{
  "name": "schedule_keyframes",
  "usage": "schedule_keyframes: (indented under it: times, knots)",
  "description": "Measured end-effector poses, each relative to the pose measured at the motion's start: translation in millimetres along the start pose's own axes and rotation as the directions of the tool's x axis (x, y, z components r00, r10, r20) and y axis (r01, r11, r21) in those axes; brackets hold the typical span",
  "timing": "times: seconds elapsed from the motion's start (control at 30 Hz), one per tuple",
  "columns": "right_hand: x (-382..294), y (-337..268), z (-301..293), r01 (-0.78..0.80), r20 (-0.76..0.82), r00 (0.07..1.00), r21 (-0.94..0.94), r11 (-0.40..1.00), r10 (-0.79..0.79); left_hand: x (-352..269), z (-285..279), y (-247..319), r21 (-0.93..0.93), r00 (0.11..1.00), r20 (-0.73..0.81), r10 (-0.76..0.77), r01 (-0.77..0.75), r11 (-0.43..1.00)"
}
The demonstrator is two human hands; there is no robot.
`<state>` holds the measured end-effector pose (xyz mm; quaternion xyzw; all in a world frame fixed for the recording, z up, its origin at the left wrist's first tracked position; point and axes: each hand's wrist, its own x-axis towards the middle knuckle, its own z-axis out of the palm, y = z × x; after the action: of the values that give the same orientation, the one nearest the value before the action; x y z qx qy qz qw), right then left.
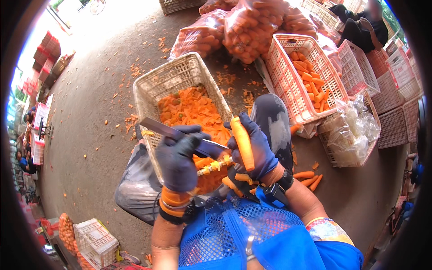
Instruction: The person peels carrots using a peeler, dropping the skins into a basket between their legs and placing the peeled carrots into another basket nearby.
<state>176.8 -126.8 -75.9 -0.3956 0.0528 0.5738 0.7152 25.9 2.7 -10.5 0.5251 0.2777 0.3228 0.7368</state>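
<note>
My left hand [179, 158], in a dark blue glove, is closed around a long dark metal blade tool [162, 130], probably a peeler or knife; its grip is mostly hidden. My right hand [254, 148], gloved too, holds a peeled carrot [242, 143] upright between thumb and fingers. The blade's lower end lies close to the carrot, and I cannot tell if they touch. Beneath both hands a dirty white plastic crate [140, 98] between my knees holds orange carrot peelings [192, 109]. Peel scraps [233, 185] lie on my lap.
Right of my knee stands a pink-white crate [281, 81] of peeled carrots [312, 81]. Clear plastic bags [354, 135] fill another crate. Sacks of carrots [248, 30] lie ahead. Loose carrots [308, 179] are on the floor at right. A person [366, 30] sits at upper right.
</note>
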Motion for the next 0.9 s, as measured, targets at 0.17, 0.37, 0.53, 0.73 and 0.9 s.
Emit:
schedule_keyframes:
  times: [0.17, 0.37, 0.53, 0.73, 0.9]
  knots:
    - [-14.9, 8.2, 40.7, -0.158, 0.039, 0.987, 0.204, 0.966, 0.154, 11.0, 11.3, -30.1, -0.079, 0.954, 0.212, -0.212, 0.233, 0.969]
    - [-41.5, 11.2, 39.0, -0.202, 0.109, 0.972, -0.046, 0.978, 0.206, 119.3, -70.1, -42.1, 0.287, 0.867, -0.422, 0.266, -0.151, 0.946]
    - [-39.5, 7.1, 17.9, -0.191, 0.103, 0.976, -0.001, 0.982, 0.190, 59.7, -30.2, -5.8, 0.156, 0.956, -0.262, 0.130, -0.091, 0.984]
    - [-44.8, 3.4, 35.2, 0.020, 0.126, 0.992, -0.307, 0.951, 0.020, 51.9, 0.5, -15.8, 0.052, 1.000, 0.019, 0.013, -0.014, 0.999]
    - [-58.0, -4.7, 31.3, -0.083, 0.074, 0.993, -0.118, 0.990, 0.092, 95.3, -51.6, -6.9, 0.136, 0.895, -0.428, 0.126, -0.074, 0.988]
